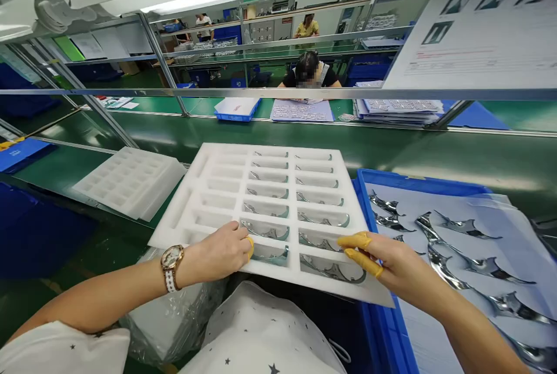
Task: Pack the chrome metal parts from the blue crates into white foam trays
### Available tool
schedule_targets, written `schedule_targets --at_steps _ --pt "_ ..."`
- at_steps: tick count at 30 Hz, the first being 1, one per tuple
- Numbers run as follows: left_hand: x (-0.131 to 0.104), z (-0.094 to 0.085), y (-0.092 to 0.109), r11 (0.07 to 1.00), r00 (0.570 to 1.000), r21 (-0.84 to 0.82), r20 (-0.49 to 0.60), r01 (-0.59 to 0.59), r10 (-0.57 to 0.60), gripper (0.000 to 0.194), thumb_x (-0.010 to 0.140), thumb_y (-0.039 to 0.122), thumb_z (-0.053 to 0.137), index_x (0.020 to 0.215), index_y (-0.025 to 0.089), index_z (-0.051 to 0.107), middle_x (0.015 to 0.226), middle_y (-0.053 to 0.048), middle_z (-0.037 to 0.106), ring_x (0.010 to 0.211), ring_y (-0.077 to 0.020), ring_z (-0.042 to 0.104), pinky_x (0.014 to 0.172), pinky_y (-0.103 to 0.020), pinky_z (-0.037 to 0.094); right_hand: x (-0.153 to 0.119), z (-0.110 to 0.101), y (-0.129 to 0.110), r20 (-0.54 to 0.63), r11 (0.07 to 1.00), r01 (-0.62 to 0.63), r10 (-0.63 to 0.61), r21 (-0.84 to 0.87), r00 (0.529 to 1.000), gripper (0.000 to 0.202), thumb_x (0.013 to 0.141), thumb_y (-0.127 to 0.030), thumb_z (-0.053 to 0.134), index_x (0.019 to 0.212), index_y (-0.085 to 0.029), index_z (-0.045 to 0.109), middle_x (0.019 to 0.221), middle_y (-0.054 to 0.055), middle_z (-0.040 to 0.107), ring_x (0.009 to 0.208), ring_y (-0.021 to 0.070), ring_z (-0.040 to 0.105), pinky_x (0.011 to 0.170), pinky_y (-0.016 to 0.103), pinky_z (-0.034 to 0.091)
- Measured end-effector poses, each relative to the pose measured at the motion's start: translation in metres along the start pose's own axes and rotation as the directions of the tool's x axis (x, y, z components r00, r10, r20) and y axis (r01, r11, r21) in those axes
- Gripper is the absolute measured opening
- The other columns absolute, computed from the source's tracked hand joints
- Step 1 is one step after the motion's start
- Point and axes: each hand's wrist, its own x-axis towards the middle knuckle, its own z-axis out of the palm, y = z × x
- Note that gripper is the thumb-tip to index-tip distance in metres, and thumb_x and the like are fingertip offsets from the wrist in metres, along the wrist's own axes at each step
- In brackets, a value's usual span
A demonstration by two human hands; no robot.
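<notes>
A white foam tray lies tilted before me, with curved, shiny chrome parts in the slots of its two right columns. My left hand rests over the near middle of the tray, fingers curled together at the left ends of two slots; a yellow finger cot shows, and whatever the fingertips grip is hidden. At the tray's right side, my right hand, in yellow finger cots, has thumb and finger closed at the right end of a chrome part in the second slot from the front.
To the right, a blue bin holds loose chrome parts on white sheets. More white foam trays are stacked at left. A plastic-wrapped bundle sits below my left arm. A metal rail crosses ahead, with a co-worker beyond.
</notes>
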Motion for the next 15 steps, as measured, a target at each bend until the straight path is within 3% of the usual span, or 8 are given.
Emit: schedule_targets --at_steps 4,8,11,15 --pt "0.0 -0.007 -0.003 0.999 0.999 -0.044 0.039 0.018 -0.017 0.021 0.09 0.003 0.057 0.075 0.017 0.06 0.074 -0.004 0.056 0.075 -0.0191 0.05 0.066 -0.033 0.038 0.01 0.007 -0.025 -0.125 0.972 0.188 -0.206 -0.141 0.971 0.028 0.102 -0.025 0.044 0.107 -0.022 0.072 0.089 0.006 0.072 0.078 0.0172 0.066 0.066 0.027 0.053" --pt "0.002 -0.012 -0.014 0.961 0.993 -0.249 0.057 0.118 -0.107 0.018 0.096 0.018 0.058 0.081 0.017 0.065 0.075 -0.004 0.06 0.072 -0.0175 0.054 0.064 -0.03 0.041 0.036 0.04 -0.062 -0.027 0.886 0.388 -0.407 -0.253 0.913 0.025 0.094 -0.006 0.049 0.095 -0.019 0.071 0.083 0.005 0.064 0.075 0.0173 0.056 0.063 0.027 0.043" --pt "-0.003 -0.01 -0.027 0.853 0.976 -0.485 0.011 0.194 -0.216 0.019 0.1 0.023 0.053 0.096 0.017 0.071 0.082 -0.004 0.065 0.076 -0.0159 0.059 0.07 -0.027 0.046 0.053 0.06 -0.074 0.093 0.846 0.453 -0.446 -0.28 0.89 0.027 0.086 0.003 0.05 0.079 -0.018 0.066 0.08 0.004 0.059 0.072 0.0173 0.049 0.06 0.028 0.035" --pt "-0.013 0.005 -0.038 0.65 0.903 -0.695 -0.004 0.306 -0.43 0.025 0.101 0.022 0.051 0.113 0.019 0.073 0.09 -0.005 0.069 0.077 -0.0132 0.062 0.072 -0.023 0.049 0.061 0.066 -0.071 0.164 0.825 0.505 -0.477 -0.254 0.863 0.03 0.082 0.006 0.048 0.07 -0.019 0.057 0.078 0.003 0.054 0.072 0.0182 0.044 0.06 0.03 0.03"
